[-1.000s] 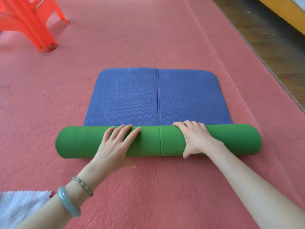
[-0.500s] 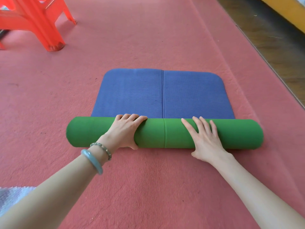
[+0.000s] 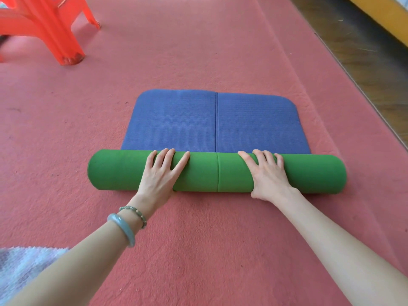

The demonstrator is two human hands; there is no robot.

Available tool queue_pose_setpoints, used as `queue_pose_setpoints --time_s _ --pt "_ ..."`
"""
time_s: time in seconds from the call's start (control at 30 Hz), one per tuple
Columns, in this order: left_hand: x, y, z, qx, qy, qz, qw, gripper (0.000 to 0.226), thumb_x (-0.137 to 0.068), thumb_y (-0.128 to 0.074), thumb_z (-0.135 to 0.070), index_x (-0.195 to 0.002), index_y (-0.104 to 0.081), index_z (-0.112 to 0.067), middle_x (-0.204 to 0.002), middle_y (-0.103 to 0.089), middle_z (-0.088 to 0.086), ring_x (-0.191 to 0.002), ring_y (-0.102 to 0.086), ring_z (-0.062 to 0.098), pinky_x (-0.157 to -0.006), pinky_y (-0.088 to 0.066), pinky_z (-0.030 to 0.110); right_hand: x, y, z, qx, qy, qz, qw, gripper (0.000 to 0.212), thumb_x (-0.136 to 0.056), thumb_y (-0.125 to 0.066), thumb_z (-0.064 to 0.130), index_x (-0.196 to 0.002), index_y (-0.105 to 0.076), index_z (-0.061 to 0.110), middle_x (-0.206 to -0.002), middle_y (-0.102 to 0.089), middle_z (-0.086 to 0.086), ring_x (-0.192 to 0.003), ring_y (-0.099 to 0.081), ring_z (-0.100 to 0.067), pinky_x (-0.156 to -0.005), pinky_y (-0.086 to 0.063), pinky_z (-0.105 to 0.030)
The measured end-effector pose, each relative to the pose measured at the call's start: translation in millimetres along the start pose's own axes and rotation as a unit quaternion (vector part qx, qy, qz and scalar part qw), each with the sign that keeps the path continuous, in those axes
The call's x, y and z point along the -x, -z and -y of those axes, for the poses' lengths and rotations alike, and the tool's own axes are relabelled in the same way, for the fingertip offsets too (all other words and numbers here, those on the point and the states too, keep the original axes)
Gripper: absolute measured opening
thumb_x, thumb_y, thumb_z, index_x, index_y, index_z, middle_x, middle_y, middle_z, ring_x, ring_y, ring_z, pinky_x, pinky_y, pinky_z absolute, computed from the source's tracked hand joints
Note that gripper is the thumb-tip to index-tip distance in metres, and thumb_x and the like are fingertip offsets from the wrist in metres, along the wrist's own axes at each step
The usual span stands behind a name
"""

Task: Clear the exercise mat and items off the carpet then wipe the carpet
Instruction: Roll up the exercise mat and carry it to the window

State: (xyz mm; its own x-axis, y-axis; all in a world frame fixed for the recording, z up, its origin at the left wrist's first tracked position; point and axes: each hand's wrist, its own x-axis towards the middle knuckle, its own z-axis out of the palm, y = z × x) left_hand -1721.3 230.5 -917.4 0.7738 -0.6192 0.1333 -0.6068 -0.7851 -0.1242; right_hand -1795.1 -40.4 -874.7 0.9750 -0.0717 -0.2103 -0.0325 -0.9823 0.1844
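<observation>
The exercise mat lies on the red carpet (image 3: 198, 250), partly rolled up. Its rolled part is a thick green cylinder (image 3: 209, 173) lying crosswise in front of me. The flat part beyond it (image 3: 176, 124) shows its blue ribbed side with a seam down the middle. My left hand (image 3: 162, 175) lies over the roll left of the seam, fingers spread and draped over the top. My right hand (image 3: 268, 175) wraps the roll right of the seam, thumb on the near side. Two bracelets sit on my left wrist.
A red plastic stool (image 3: 50, 29) stands on the carpet at the far left. A pale fluffy cloth (image 3: 19, 268) lies at the near left edge. The carpet ends at the right on a dark wooden floor (image 3: 364, 47), with a yellow edge (image 3: 388, 16) beyond.
The green roll has turned away from me and the blue flat part is shorter. Both hands have taken fresh places on top of the roll.
</observation>
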Motion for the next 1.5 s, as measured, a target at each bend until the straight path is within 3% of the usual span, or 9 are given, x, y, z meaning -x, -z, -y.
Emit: queue_pose_setpoints --time_s 0.27,0.63,0.73,0.87,1.07,1.27,1.4,1.5 --pt "18 12 -4 0.03 -0.005 0.016 0.999 0.115 -0.027 -0.086 -0.03 -0.132 -0.041 -0.02 -0.117 -0.056 0.019 -0.103 -0.054 0.036 -0.089 -0.036 0.046 21 7 5 0.012 0.023 0.033 0.999 0.11 -0.062 -0.076 0.032 -0.146 -0.005 0.031 -0.143 -0.027 -0.008 -0.127 -0.032 -0.028 -0.106 -0.024 -0.045" --pt "59 29 -11 0.035 -0.017 0.118 0.992 0.124 -0.013 -0.078 -0.051 -0.13 -0.045 -0.026 -0.107 -0.06 0.008 -0.091 -0.059 0.029 -0.08 -0.045 0.042 60 13 15 -0.016 0.053 0.139 0.989 0.117 -0.061 -0.078 0.036 -0.146 0.003 0.033 -0.145 -0.025 -0.003 -0.129 -0.03 -0.026 -0.108 -0.024 -0.043" --pt "41 35 -3 0.034 -0.037 0.177 0.983 0.124 -0.018 -0.075 -0.057 -0.133 -0.036 -0.032 -0.107 -0.057 0.0 -0.09 -0.056 0.024 -0.078 -0.043 0.038 48 19 12 -0.03 0.046 0.177 0.983 0.12 -0.062 -0.078 0.033 -0.147 0.007 0.029 -0.148 -0.022 -0.004 -0.137 -0.022 -0.026 -0.114 -0.016 -0.046" --pt "10 43 8 0.084 -0.055 0.267 0.958 0.114 -0.036 -0.078 -0.057 -0.133 -0.022 -0.04 -0.113 -0.047 -0.008 -0.104 -0.047 0.018 -0.088 -0.038 0.035 47 18 14 -0.014 0.034 0.149 0.988 0.123 -0.066 -0.077 0.035 -0.148 0.014 0.024 -0.153 -0.009 -0.008 -0.144 -0.005 -0.028 -0.116 -0.002 -0.05" --pt "-18 50 18 0.177 -0.019 0.363 0.915 0.109 -0.038 -0.085 -0.051 -0.129 -0.025 -0.046 -0.113 -0.047 -0.013 -0.11 -0.042 0.014 -0.093 -0.034 0.032 43 10 11 -0.014 0.033 0.088 0.995 0.126 -0.06 -0.08 0.045 -0.148 0.008 0.026 -0.151 -0.016 -0.008 -0.141 -0.016 -0.027 -0.116 -0.011 -0.045" --pt "17 58 12 0.158 0.008 0.213 0.964 0.12 -0.051 -0.077 -0.052 -0.146 -0.006 -0.037 -0.147 -0.024 -0.005 -0.135 -0.026 0.019 -0.109 -0.02 0.032 14 22 4 -0.046 0.035 0.164 0.985 0.123 -0.052 -0.084 0.042 -0.146 -0.005 0.029 -0.142 -0.032 -0.005 -0.131 -0.03 -0.027 -0.111 -0.022 -0.043" --pt "40 39 -10 0.064 0.011 0.136 0.989 0.144 -0.013 -0.083 -0.063 -0.14 -0.032 -0.02 -0.135 -0.049 0.019 -0.126 -0.047 0.037 -0.106 -0.034 0.051 -2 31 1 -0.058 0.033 0.218 0.974 0.125 -0.048 -0.087 0.041 -0.145 -0.008 0.031 -0.138 -0.036 -0.005 -0.128 -0.034 -0.028 -0.107 -0.026 -0.042" --pt "33 26 -11 0.058 0.014 0.085 0.995 0.135 -0.012 -0.087 -0.049 -0.133 -0.037 -0.018 -0.125 -0.056 0.02 -0.115 -0.054 0.037 -0.101 -0.033 0.051 -8 34 0 -0.067 0.031 0.237 0.969 0.125 -0.049 -0.088 0.04 -0.146 -0.009 0.031 -0.138 -0.037 -0.005 -0.128 -0.034 -0.027 -0.106 -0.027 -0.041"
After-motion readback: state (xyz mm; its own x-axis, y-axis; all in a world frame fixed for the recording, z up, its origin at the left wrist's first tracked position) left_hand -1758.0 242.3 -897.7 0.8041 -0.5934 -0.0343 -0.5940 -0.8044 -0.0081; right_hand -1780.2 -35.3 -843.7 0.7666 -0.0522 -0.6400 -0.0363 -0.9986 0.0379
